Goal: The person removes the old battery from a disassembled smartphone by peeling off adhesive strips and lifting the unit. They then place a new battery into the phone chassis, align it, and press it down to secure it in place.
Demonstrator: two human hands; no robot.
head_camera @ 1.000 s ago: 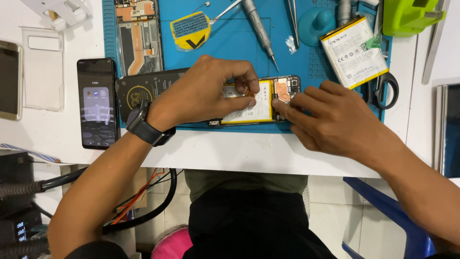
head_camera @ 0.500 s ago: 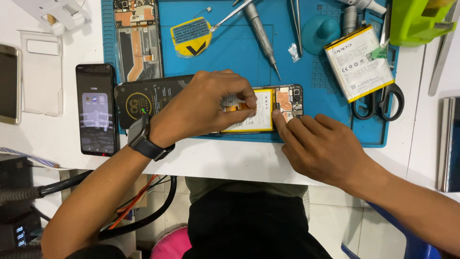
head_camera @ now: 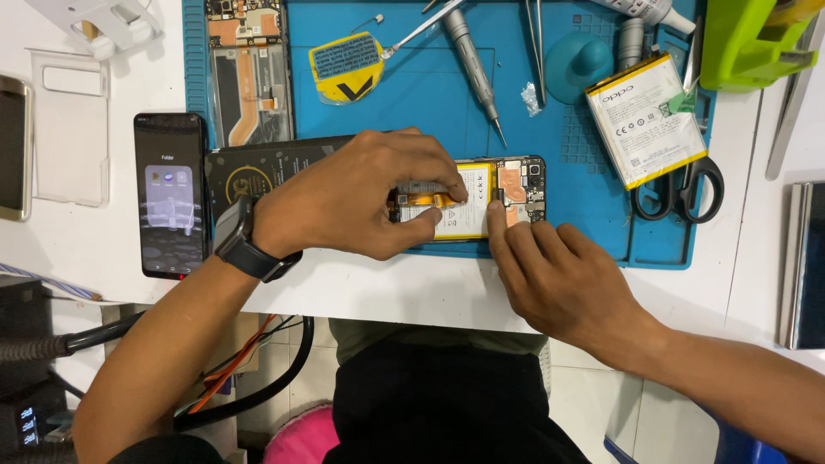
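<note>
At the near edge of the blue mat on the desk, the left hand pinches an orange flat cable over the opened phone while the right hand presses one fingertip on it, back cover off, battery in, cable unseated

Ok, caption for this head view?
Left hand pinches a flex strip over the opened phone while the right hand presses beside it on a blue mat.
</note>
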